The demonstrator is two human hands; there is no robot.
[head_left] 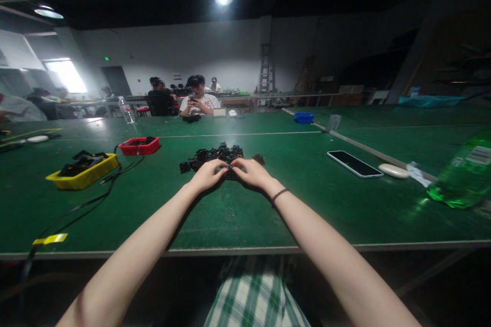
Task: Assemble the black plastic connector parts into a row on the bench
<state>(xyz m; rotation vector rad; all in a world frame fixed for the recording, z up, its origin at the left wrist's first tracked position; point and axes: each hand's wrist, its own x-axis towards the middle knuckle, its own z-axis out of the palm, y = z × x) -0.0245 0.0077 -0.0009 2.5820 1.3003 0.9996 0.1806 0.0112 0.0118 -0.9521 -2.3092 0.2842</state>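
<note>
My left hand and my right hand meet at the middle of the green table, fingers curled together around a small black part between them. Just beyond my fingertips lies a heap of several small black parts. A dark band circles my right wrist. What exactly sits under my fingers is mostly hidden.
A yellow tray and a red tray with black parts and cables stand at the left. A phone, a white case and a green bottle lie at the right. A blue bin and seated people are farther back.
</note>
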